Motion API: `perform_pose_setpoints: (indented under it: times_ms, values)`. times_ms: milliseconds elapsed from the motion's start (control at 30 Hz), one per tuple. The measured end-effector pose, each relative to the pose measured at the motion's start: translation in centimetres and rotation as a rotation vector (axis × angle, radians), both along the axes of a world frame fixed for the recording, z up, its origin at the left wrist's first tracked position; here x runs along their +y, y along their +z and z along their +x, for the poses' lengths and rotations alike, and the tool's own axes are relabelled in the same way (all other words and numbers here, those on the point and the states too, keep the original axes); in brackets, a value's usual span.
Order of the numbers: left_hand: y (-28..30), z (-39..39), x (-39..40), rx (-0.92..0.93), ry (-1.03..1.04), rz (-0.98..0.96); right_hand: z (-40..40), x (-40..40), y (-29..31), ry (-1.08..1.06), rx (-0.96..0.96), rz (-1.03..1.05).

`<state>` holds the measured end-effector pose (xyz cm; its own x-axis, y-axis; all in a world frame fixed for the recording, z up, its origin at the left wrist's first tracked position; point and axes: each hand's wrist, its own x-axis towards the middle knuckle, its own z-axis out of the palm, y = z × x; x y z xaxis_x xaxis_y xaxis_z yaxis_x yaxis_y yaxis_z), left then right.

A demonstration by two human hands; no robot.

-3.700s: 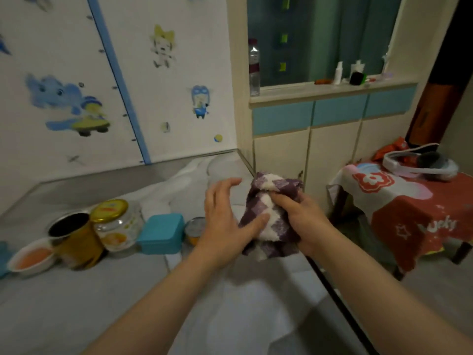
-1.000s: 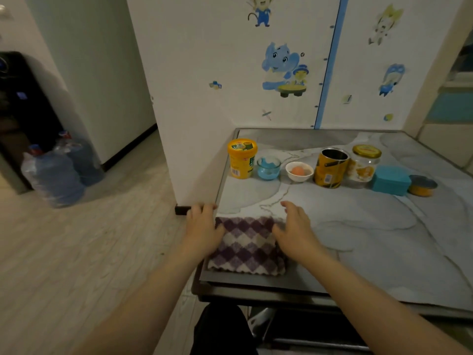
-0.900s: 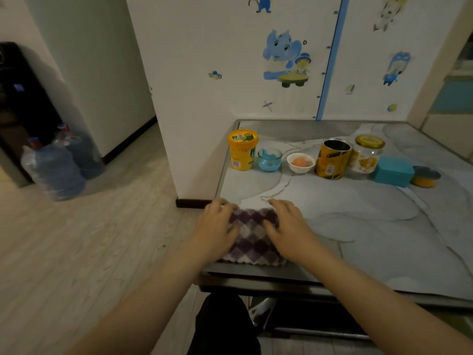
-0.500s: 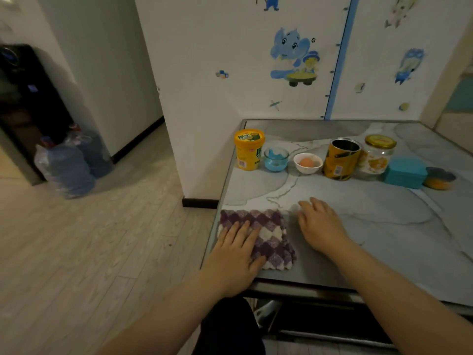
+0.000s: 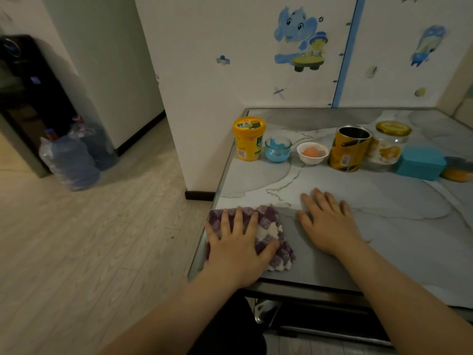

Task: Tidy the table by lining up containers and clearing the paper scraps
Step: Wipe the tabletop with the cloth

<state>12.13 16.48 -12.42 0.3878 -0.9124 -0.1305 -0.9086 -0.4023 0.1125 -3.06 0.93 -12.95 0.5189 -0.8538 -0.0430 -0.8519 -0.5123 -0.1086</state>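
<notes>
A folded purple-and-white checked cloth point(image 5: 275, 231) lies at the near left corner of the grey marble table point(image 5: 384, 226). My left hand point(image 5: 239, 245) presses flat on it with straight fingers. My right hand point(image 5: 329, 222) rests flat on the bare tabletop just right of the cloth. Along the back stands a row of containers: a yellow tub point(image 5: 248, 142), a small blue glass bowl point(image 5: 278, 149), a white bowl point(image 5: 312, 152) with something orange in it, an open yellow can point(image 5: 349, 148), a glass jar point(image 5: 390, 144) with a gold lid, a teal box point(image 5: 421, 163) and a low tin point(image 5: 459, 169).
The table's left and near edges run right beside the cloth. A white wall with cartoon stickers point(image 5: 299, 39) stands behind the table. Two large water bottles point(image 5: 74, 157) sit on the wooden floor at the left, next to a dark appliance point(image 5: 28, 80).
The cloth has gone from held in both hands in the air to folded flat on the table corner. My right hand has slid off it onto the tabletop; the left stays on it.
</notes>
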Motion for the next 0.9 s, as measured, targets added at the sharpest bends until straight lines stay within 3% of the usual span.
perform_pose_setpoints:
  times_ms: [900]
  values:
    - [0.3,7.1,-16.1,-0.039,-0.049,-0.07,-0.4,0.2,0.7,0.075,-0.048,0.054]
